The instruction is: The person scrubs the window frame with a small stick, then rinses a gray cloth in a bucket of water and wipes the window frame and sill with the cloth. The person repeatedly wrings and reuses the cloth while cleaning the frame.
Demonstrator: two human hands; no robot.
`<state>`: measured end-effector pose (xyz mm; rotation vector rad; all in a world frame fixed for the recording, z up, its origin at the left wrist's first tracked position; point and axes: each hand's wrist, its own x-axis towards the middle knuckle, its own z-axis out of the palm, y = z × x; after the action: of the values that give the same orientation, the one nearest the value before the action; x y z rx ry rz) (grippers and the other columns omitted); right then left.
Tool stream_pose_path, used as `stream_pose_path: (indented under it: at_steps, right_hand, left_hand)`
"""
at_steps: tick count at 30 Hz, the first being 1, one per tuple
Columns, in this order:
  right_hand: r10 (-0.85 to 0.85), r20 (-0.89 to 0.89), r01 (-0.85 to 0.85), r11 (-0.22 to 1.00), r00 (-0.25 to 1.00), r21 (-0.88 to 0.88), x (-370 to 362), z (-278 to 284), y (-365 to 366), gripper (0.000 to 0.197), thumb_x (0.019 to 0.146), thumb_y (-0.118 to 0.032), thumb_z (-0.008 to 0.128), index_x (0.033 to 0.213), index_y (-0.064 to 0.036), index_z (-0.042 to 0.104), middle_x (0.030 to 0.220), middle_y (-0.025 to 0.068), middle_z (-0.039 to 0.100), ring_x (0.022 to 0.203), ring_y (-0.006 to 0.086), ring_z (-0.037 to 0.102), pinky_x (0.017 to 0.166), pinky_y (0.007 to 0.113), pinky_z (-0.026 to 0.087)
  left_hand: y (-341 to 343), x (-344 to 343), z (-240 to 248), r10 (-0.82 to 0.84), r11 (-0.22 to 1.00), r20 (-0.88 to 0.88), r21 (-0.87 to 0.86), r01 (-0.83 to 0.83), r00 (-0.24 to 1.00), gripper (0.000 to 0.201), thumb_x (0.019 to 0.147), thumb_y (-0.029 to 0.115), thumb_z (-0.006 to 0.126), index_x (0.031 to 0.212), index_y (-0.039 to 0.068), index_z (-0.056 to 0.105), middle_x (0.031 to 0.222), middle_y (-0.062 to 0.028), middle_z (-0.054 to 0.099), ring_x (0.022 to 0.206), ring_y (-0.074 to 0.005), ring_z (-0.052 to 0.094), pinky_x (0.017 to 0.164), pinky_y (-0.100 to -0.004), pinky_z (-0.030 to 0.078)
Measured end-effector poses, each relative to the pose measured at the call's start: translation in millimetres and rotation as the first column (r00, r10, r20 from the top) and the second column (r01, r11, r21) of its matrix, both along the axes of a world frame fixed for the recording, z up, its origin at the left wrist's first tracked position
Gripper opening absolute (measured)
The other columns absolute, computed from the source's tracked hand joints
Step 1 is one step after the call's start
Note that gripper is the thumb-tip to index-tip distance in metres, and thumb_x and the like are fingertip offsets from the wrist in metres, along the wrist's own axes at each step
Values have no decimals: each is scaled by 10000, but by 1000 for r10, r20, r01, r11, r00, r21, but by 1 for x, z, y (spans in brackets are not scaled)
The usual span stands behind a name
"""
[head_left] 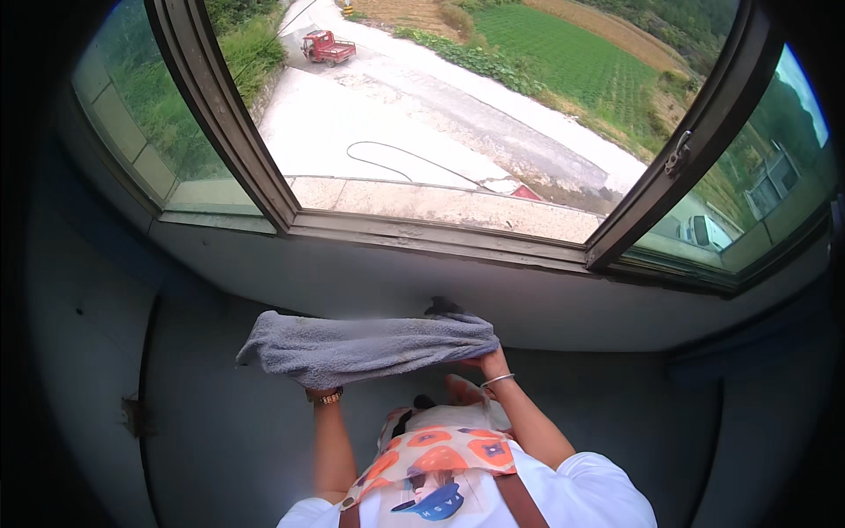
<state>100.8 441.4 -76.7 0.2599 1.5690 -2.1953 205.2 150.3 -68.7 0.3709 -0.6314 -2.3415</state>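
Observation:
A grey-blue terry towel (374,346) is stretched out sideways in front of me, bunched in folds below the window. My left hand (322,392) is under the towel near its left part. The cloth hides most of its fingers, and a bracelet or watch shows at the wrist. At the right end, my right hand (489,359) is closed on the gathered cloth, with a silver bangle on that wrist. The towel's left end hangs loose past my left hand. A small dark shape (444,306) shows just beyond the right end; I cannot tell what it is.
Ahead stands an open sliding window with a metal frame (440,244) and a latch (678,154) on its right upright. A pale wall (370,280) runs beneath it. Outside are a stone ledge (422,195), a dark hose (414,157), a red three-wheeled truck (328,48) and a green field.

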Motion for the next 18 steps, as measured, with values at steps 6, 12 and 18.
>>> stream_pose_path:
  at_steps: [6, 12, 18]
  right_hand:
    - [-366, -476, 357, 927, 800, -112, 1, 59, 34, 321, 912, -118, 513, 1214, -22, 465, 1124, 61, 543, 1033, 146, 514, 911, 279, 409]
    - [-624, -453, 533, 780, 636, -327, -14, 67, 64, 426, 854, -164, 591, 1239, -15, 484, 1203, 153, 527, 1123, 274, 511, 975, 400, 389]
    - [-332, -832, 696, 712, 444, 88, -27, 52, 57, 446, 784, -188, 661, 1176, -11, 543, 1196, 202, 530, 1114, 384, 507, 978, 474, 376]
  left_hand:
    - [0, -25, -4, -101, 994, 68, 37, 98, 993, 386, 983, 328, 358, 1234, 62, 481, 1204, -70, 533, 1083, -206, 526, 970, -353, 425]
    - [18, -67, 8, -205, 979, 91, 29, 203, 974, 402, 989, 333, 332, 1246, 55, 469, 1214, -75, 524, 1089, -202, 521, 973, -352, 417]
    - [17, -152, 72, -259, 953, 20, -157, 258, 966, 419, 995, 338, 306, 1257, 48, 457, 1224, -80, 514, 1095, -199, 516, 976, -352, 409]
